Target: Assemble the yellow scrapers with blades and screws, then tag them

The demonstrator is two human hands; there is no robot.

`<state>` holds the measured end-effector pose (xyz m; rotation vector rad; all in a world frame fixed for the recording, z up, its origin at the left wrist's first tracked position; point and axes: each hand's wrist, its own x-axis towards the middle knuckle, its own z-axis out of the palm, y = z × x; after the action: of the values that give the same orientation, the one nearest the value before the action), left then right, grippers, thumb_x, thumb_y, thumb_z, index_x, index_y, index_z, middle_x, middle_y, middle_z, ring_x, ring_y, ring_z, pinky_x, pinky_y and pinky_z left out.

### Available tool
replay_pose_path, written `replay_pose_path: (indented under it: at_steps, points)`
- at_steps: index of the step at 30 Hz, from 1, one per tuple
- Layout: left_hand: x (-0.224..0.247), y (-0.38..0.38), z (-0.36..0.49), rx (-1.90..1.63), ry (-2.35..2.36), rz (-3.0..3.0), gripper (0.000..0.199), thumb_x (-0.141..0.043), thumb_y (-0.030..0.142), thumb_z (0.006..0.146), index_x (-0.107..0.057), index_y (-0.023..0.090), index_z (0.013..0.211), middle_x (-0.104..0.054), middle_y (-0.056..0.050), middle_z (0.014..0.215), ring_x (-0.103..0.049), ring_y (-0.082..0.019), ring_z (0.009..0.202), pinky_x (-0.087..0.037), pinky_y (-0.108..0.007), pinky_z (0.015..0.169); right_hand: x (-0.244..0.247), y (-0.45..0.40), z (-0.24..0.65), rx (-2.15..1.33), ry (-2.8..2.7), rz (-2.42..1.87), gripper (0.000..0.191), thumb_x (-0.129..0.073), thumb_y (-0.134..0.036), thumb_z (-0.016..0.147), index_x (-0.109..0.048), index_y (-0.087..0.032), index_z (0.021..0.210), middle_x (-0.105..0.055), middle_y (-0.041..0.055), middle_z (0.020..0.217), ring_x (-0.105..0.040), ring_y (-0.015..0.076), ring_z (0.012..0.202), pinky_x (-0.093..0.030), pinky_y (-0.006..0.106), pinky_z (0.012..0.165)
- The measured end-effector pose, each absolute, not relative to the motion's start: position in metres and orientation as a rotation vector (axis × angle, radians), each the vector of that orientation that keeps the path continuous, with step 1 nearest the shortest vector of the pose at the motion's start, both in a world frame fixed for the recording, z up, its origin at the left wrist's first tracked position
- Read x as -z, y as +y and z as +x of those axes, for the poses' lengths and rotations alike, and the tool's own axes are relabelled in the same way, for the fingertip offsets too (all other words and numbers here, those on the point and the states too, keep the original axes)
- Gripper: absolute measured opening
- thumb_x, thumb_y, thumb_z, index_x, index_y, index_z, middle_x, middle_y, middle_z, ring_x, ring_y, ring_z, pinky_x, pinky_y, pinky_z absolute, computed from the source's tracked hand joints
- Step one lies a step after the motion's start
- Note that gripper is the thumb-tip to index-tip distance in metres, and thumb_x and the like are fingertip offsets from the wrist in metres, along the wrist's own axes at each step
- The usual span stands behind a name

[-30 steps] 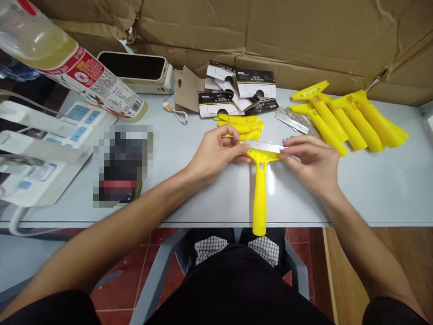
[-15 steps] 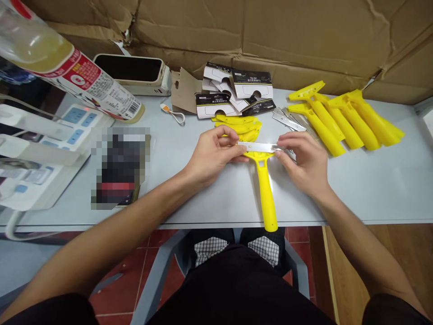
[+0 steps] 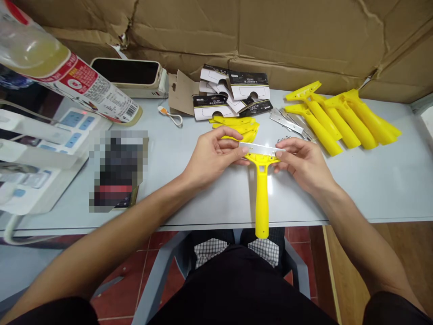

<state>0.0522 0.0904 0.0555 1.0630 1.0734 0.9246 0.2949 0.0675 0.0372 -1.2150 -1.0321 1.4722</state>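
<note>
A yellow scraper handle (image 3: 261, 198) points toward me, its grip end hanging over the table's front edge. Along its wide head lies a flat metal strip (image 3: 261, 149) with holes, which looks like a blade. My left hand (image 3: 211, 158) is closed on the left end of the head and strip, thumb on top. At the right end, my right hand (image 3: 302, 164) pinches the strip and head between thumb and fingers. Small screws (image 3: 288, 139) lie just beyond my right fingers. Loose yellow strips (image 3: 237, 125) lie behind my left hand, and more metal strips (image 3: 287, 123) behind my right.
Several yellow scraper handles (image 3: 345, 119) lie at the back right. Printed card sleeves (image 3: 248, 85) are piled at the back middle. On the left are a bottle (image 3: 91, 85), a power strip (image 3: 72, 128), a pixelated phone (image 3: 118, 169) and a short cable (image 3: 172, 116).
My right fingers have closed in on the strip's right end. The scraper's grip end has swung slightly left and toward me. The screws show more clearly.
</note>
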Motion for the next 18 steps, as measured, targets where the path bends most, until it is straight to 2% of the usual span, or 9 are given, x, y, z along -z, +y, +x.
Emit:
replay_pose_path:
  at_steps: [3, 6, 13, 16, 18]
  points:
    - [-0.0554, 0.0905, 0.0525, -0.933, 1.095, 1.061, 0.043, -0.097, 0.028, 0.073, -0.062, 0.021, 0.098, -0.075, -0.001, 0.083, -0.082, -0.02, 0.078, -0.072, -0.031, 0.074, -0.0376, 0.0659, 0.2931, -1.467, -1.035, -1.219, 0.032, -0.104, -0.034, 0.071, -0.083, -0.021, 0.091, -0.079, 0.0012, 0.081, -0.075, 0.0155, 0.06, -0.065, 0.03, 0.057]
    - [-0.0556, 0.0905, 0.0526, -0.937, 1.127, 1.079, 0.044, -0.096, 0.024, 0.07, -0.061, 0.022, 0.095, -0.074, 0.001, 0.081, -0.081, -0.019, 0.076, -0.071, -0.031, 0.072, -0.0389, 0.0644, 0.291, -1.478, -1.036, -1.232, 0.032, -0.105, -0.033, 0.069, -0.082, -0.021, 0.089, -0.079, 0.0016, 0.082, -0.074, 0.0145, 0.057, -0.066, 0.029, 0.056]
    - [-0.0575, 0.0878, 0.054, -0.99, 1.188, 1.136, 0.039, -0.091, 0.016, 0.07, -0.058, 0.023, 0.09, -0.069, 0.004, 0.078, -0.078, -0.016, 0.074, -0.068, -0.027, 0.069, -0.0431, 0.0622, 0.2881, -1.617, -1.024, -1.214, 0.03, -0.101, -0.038, 0.076, -0.085, -0.02, 0.093, -0.081, 0.0062, 0.083, -0.078, 0.0201, 0.069, -0.065, 0.03, 0.051]
    - [-0.0575, 0.0876, 0.0544, -0.949, 1.169, 1.1, 0.036, -0.091, 0.016, 0.071, -0.063, 0.021, 0.093, -0.073, 0.002, 0.079, -0.078, -0.016, 0.071, -0.067, -0.027, 0.067, -0.0419, 0.0609, 0.2886, -1.568, -1.052, -1.224, 0.026, -0.1, -0.037, 0.077, -0.085, -0.02, 0.09, -0.081, 0.0048, 0.079, -0.077, 0.0177, 0.064, -0.066, 0.03, 0.056]
    - [-0.0561, 0.088, 0.0542, -0.854, 1.136, 1.066, 0.029, -0.09, 0.022, 0.076, -0.069, 0.019, 0.095, -0.076, -0.002, 0.079, -0.078, -0.018, 0.067, -0.067, -0.029, 0.065, -0.0409, 0.0604, 0.2887, -1.533, -1.061, -1.22, 0.024, -0.101, -0.033, 0.075, -0.085, -0.022, 0.09, -0.081, 0.0033, 0.079, -0.075, 0.0162, 0.06, -0.065, 0.03, 0.058]
